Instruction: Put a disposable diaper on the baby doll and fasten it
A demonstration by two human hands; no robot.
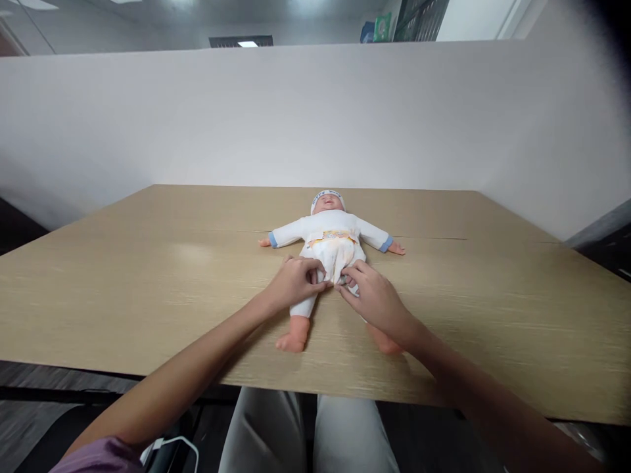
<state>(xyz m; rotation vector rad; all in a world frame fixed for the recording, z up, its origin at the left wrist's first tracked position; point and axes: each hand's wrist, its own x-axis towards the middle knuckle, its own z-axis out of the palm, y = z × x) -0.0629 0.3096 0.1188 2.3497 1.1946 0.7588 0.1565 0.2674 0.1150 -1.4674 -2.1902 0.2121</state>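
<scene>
A baby doll lies on its back on the wooden table, head toward the wall and arms spread wide. It wears white clothes with blue cuffs and a white headband. Around its hips, over the clothes, sits a white diaper with an orange-patterned waistband. My left hand pinches the diaper's edge at the crotch, beside the doll's leg on the left. Close by, my right hand pinches the opposite edge and partly hides the other leg. Both bare feet point toward me.
A white partition wall rises behind the table and along its right side. My legs are under the near edge. A white cable hangs at lower left. Beyond the wall, a green package shows.
</scene>
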